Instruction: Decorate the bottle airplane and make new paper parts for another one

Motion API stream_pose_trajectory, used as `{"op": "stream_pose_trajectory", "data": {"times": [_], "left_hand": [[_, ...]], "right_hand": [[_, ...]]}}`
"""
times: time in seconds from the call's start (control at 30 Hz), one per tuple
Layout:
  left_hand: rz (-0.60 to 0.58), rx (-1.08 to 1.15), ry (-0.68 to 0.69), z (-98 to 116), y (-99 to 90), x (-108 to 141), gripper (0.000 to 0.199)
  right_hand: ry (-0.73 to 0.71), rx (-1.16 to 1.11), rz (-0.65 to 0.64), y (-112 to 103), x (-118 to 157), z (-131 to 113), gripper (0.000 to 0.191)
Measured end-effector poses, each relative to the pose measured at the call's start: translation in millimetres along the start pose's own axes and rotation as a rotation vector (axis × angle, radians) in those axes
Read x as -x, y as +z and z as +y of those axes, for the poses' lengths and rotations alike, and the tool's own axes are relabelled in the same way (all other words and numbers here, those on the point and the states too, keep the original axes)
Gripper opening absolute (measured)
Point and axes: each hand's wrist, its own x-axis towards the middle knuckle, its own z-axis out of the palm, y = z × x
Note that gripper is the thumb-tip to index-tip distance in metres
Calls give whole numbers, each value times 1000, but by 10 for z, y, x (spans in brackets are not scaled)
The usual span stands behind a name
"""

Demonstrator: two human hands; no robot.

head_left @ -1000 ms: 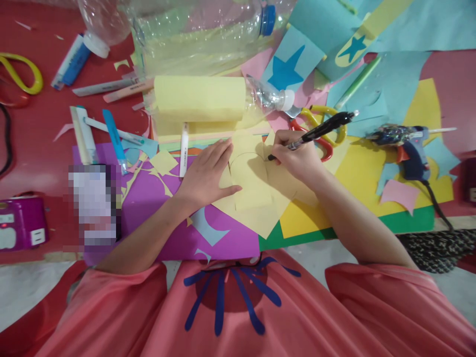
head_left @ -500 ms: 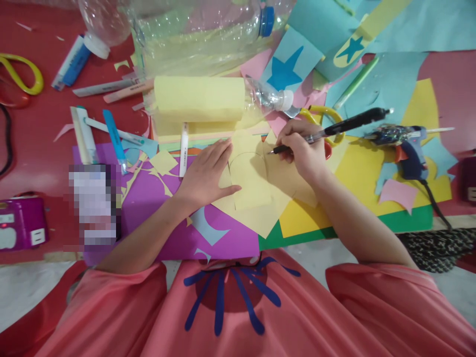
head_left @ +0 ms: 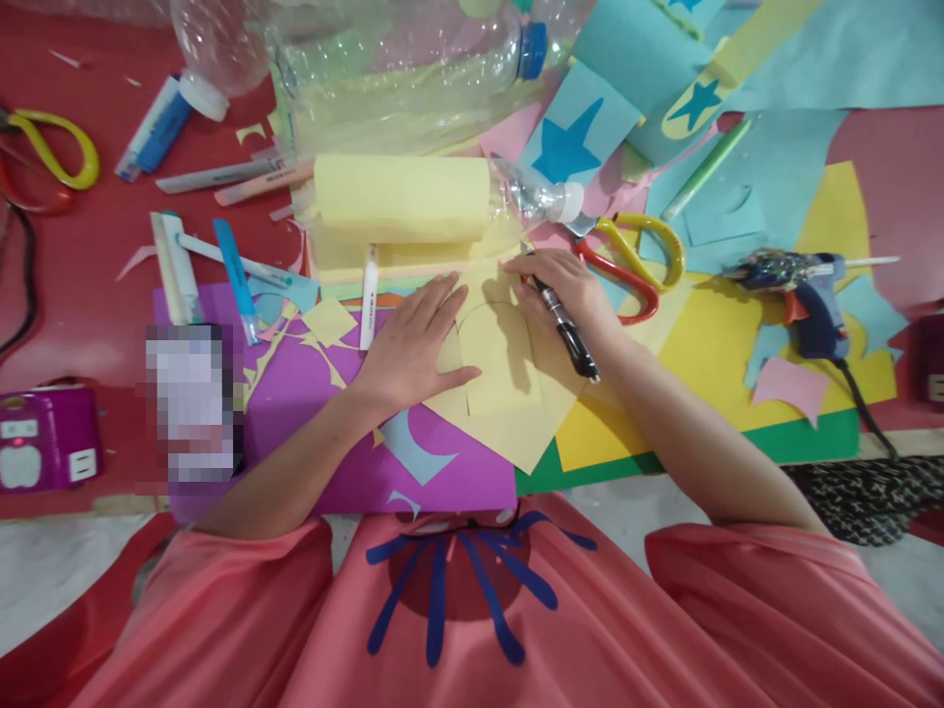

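Swung round in the gripping right hand (head_left: 590, 307), the black pen (head_left: 564, 328) slants rear-end backward, suggesting drawing is paused, while the left hand (head_left: 410, 346), thumb wide, rests flat beside the arch-marked paper (head_left: 498, 359) between them.

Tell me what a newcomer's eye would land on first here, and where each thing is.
At the centre, the left hand rests on pale yellow paper while the right hand holds a black pen. Just beyond them lies a bottle wrapped in yellow paper. Off to the right lies a blue glue gun.
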Motion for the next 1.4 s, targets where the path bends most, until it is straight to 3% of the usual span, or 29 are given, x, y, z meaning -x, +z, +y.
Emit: {"op": "stream_pose_trajectory", "data": {"times": [0.4, 0.6, 0.87, 1.1, 1.27, 1.4], "left_hand": [[8, 14, 6, 17, -12, 16, 83], [29, -12, 4, 41, -12, 33, 78], [30, -22, 18, 30, 3, 33, 77], [14, -62, 10, 52, -2, 23, 80], [29, -45, 11, 32, 30, 33, 80], [22, 42, 13, 12, 32, 39, 85]], "right_hand": [[133, -145, 5, 8, 20, -29, 28], [46, -39, 22, 27, 14, 20, 18], [8, 38, -9, 52, 27, 39, 23], [45, 70, 50, 42, 27, 34, 28], [131, -116, 30, 26, 25, 16, 36], [132, -378, 79, 2, 13, 22, 28]]}}
